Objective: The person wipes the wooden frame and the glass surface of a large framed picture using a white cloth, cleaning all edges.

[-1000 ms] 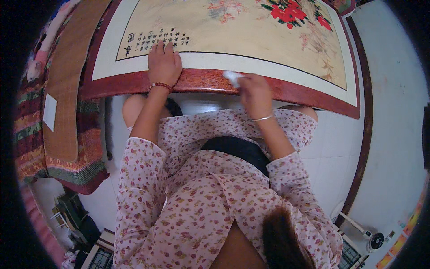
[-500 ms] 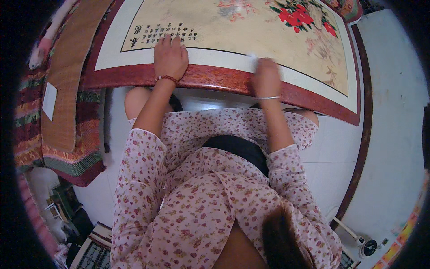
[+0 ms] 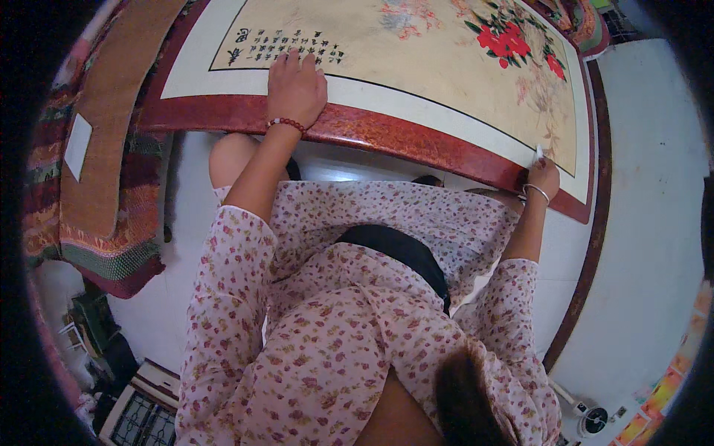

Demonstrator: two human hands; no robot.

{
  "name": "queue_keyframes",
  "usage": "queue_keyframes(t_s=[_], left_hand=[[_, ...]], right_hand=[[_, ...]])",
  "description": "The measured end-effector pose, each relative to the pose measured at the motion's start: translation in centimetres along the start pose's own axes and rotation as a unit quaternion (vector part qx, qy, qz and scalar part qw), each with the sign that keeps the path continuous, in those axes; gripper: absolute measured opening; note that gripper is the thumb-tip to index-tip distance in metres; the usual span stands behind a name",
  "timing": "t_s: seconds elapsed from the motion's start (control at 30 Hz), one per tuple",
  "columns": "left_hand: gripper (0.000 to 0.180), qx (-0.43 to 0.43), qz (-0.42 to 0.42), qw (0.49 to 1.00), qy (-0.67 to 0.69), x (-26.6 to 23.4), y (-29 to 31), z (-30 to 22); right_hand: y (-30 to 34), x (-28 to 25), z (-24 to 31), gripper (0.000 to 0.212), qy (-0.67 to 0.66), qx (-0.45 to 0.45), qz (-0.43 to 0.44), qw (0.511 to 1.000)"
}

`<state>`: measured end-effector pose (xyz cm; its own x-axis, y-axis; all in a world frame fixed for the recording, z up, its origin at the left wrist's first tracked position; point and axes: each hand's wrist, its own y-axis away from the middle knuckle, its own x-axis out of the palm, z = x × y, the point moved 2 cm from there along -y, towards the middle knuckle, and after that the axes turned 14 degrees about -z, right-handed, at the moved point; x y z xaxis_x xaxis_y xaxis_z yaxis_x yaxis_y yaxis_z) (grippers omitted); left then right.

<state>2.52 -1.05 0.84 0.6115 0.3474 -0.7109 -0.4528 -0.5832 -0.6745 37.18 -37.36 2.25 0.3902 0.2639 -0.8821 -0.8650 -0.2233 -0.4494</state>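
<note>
A low table (image 3: 372, 131) with a red-brown rim stands in front of me, its top covered by a picture (image 3: 416, 67) in a white border. Black brush writing lies at the picture's left and red flowers (image 3: 507, 41) at its far right. My left hand (image 3: 296, 88), with a bead bracelet, rests flat over the near left border, fingers apart and touching the writing. By the near right corner, my right hand (image 3: 544, 175) is closed on a small white piece (image 3: 539, 152) that pokes out above the fingers. Its kind is too small to tell. A bangle circles that wrist.
To the left, a seat with a striped woven cover (image 3: 111, 267) bears a brown mat (image 3: 100, 149) and a white card (image 3: 78, 147). A pale wall (image 3: 647, 186) runs along the right. A small fan-like round black device (image 3: 593, 421) sits at the lower right.
My right hand has moved right along the table's near edge, from the middle to the right corner, with the white piece. My left hand stays on the writing. The view has shifted slightly.
</note>
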Motion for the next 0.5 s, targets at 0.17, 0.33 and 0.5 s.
queue_keyframes(t_s=[0.17,0.33,0.5], left_hand=[[0.037,0.008,0.001,1.000,-0.013,0.1,0.0,0.2],[0.037,0.014,-0.003,1.000,-0.015,0.7,0.5,1.4],[0.037,0.014,-0.003,1.000,0.010,0.1,0.4,0.9]], right_hand=[[3.0,0.7,9.1,0.012,-0.051,-0.139,-0.021,0.989],[15.9,-3.2,25.8,0.012,-0.278,-0.379,0.004,0.883],[16.9,-4.6,25.3,0.018,-0.374,-0.392,0.045,0.839]])
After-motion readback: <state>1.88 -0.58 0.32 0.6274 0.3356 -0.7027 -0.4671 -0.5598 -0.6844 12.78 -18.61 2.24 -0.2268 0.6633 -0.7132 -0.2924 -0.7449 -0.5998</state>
